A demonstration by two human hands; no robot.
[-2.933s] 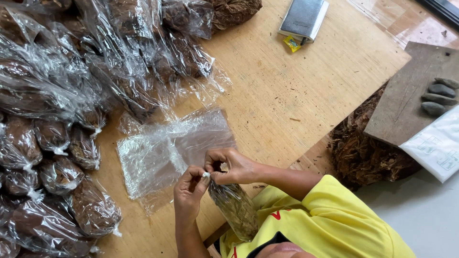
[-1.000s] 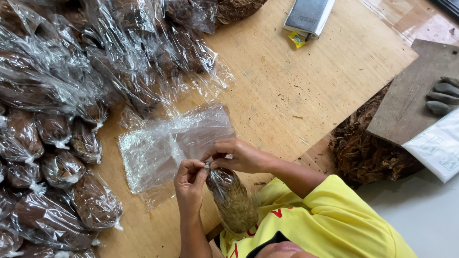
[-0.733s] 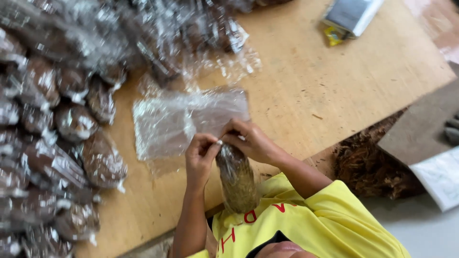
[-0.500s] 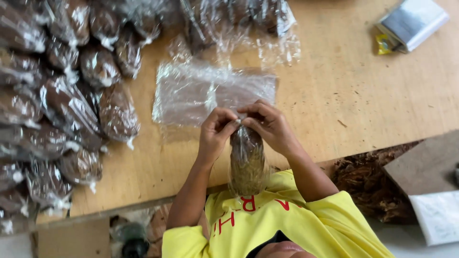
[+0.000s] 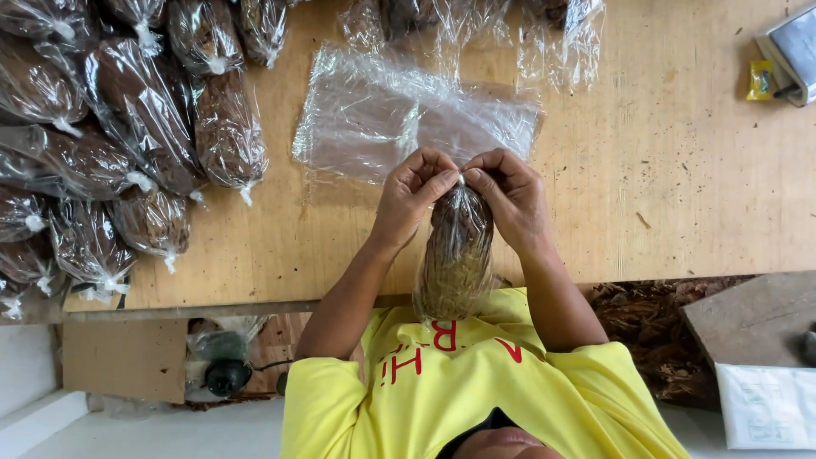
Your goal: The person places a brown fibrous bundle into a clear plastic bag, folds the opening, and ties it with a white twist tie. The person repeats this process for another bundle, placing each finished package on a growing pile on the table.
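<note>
We keep both pinches tight: left hand (image 5: 410,197) and right hand (image 5: 510,197) grip the twisted neck of the clear plastic bag of brown shreds (image 5: 456,259).

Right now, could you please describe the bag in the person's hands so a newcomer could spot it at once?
Start at the wooden tabletop; at its near edge, both hands pinch the neck of one clear plastic bag, left hand and right hand. Unlike the tied bags of dark brown material lying leftward, it hangs off the table and holds paler, greenish-brown shreds.
</note>
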